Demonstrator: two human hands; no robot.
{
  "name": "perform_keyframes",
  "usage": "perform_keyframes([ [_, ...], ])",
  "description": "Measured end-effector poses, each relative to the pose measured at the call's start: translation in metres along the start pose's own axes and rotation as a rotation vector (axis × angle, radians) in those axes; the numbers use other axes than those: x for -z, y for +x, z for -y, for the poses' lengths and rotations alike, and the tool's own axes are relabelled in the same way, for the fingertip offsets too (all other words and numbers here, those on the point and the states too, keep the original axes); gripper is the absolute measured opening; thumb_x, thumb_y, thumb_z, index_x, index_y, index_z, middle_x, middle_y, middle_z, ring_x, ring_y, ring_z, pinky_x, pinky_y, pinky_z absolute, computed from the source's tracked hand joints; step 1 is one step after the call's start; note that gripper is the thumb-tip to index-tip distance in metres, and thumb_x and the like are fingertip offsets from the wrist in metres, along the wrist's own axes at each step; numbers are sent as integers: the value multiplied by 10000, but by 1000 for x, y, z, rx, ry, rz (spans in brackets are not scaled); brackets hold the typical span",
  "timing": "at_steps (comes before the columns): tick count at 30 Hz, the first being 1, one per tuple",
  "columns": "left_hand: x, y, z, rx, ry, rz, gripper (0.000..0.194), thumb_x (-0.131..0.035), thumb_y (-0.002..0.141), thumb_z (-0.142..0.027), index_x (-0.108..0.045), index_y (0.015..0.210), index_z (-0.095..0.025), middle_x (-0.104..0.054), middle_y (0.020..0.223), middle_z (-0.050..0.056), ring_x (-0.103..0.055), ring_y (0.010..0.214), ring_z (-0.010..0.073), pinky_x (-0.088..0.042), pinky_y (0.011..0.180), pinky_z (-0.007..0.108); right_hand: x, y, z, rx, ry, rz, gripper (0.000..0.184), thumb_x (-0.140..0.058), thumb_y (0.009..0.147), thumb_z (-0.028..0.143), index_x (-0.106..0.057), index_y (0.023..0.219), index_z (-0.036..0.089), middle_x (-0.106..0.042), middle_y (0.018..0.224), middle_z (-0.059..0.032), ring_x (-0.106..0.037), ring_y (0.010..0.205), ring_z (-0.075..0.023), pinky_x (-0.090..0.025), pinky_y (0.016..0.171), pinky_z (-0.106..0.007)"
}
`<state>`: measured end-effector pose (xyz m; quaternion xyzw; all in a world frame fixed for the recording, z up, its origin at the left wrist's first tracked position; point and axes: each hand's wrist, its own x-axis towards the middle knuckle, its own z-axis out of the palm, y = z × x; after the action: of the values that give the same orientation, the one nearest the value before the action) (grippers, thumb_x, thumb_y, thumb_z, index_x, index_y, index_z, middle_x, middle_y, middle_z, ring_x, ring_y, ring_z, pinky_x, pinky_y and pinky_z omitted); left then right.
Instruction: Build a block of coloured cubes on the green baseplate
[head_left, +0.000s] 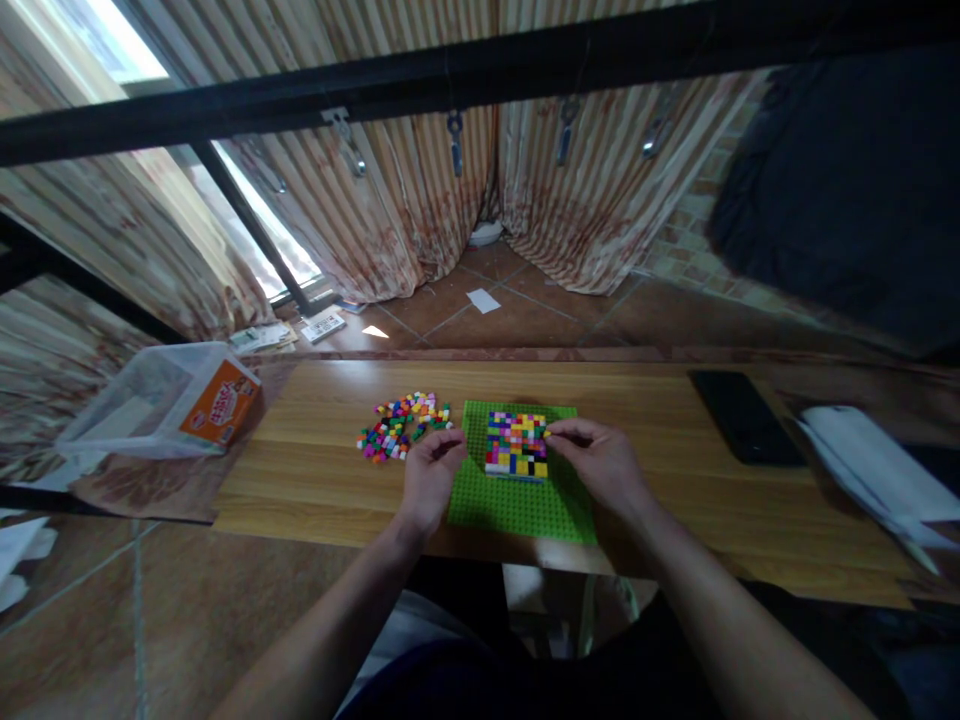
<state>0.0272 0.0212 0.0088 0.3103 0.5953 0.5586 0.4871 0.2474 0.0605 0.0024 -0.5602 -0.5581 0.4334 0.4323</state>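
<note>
A green studded baseplate (pixel 517 508) lies on the wooden table, bearing a block of small multicoloured bricks (pixel 517 445) set in rows. My right hand (pixel 600 462) is at the block's right side, thumb and forefinger pinched on a small yellow brick (pixel 547 434). My left hand (pixel 433 478) hovers by the plate's left edge with its fingers closed together; whatever is between the fingertips, if anything, is too small to make out. Just beyond it spreads a loose pile of small coloured bricks (pixel 390 430), partly covered by that hand.
At the table's left end stands a clear plastic box (pixel 142 400) with an orange label. A black phone-like slab (pixel 746 417) lies on the right, beside a white object (pixel 877 465). A dark metal bar (pixel 480 75) with hanging clips crosses above, in front of striped curtains.
</note>
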Motion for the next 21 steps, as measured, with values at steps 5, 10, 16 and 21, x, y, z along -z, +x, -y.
perform_keyframes([
  [5, -3, 0, 6, -20, 45, 52, 193, -749, 604, -217, -729, 788, -159, -695, 762, 10, -595, 709, 117, -460, 686, 230, -2, 5, -2, -40, 69, 13, 262, -764, 618, 454, -741, 737, 222, -756, 790, -49, -687, 742, -224, -526, 764, -389],
  [10, -7, 1, 8, -47, 65, 98, 159, -719, 644, -212, -724, 793, -157, -702, 781, 11, -612, 722, 117, -481, 710, 231, -4, 5, -3, -38, 65, 6, 285, -773, 616, 468, -735, 736, 212, -747, 769, -48, -675, 717, -211, -522, 732, -370],
  [16, -12, 0, 14, -23, 49, 155, 256, -751, 644, -274, -702, 864, -153, -712, 821, 19, -646, 710, 133, -520, 692, 251, -7, 6, -2, -40, 112, -12, 296, -799, 582, 463, -710, 698, 205, -723, 710, -35, -645, 665, -185, -513, 670, -329],
  [21, -14, -1, 17, -19, 46, 172, 283, -763, 646, -281, -691, 888, -154, -721, 813, 21, -662, 715, 140, -533, 701, 255, -8, 7, -1, -115, 174, 5, 270, -816, 539, 409, -701, 683, 212, -704, 679, -18, -613, 631, -167, -480, 652, -319],
])
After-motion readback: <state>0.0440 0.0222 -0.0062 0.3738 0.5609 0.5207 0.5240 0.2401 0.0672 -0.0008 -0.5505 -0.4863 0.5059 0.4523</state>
